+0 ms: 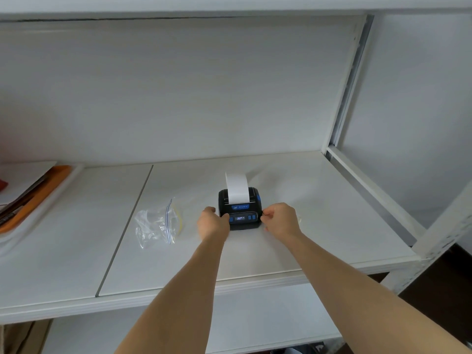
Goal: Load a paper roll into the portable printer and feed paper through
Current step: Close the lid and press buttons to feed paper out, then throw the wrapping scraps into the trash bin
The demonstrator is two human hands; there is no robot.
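On the white shelf [255, 256], the printer [240, 209] is being gripped at its two sides by the left hand [213, 223] and right hand [281, 219], fingers curled. A paper strip [237, 186] is standing up from its top. Left of the printer a plastic bag [158, 223] is lying apart; bare shelf is showing right of the printer, toward the edge.

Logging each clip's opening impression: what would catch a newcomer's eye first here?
The small black printer at mid-shelf, with a white paper strip standing out of its top. The left hand and right hand flank its front corners. An empty clear zip bag lies to its left.
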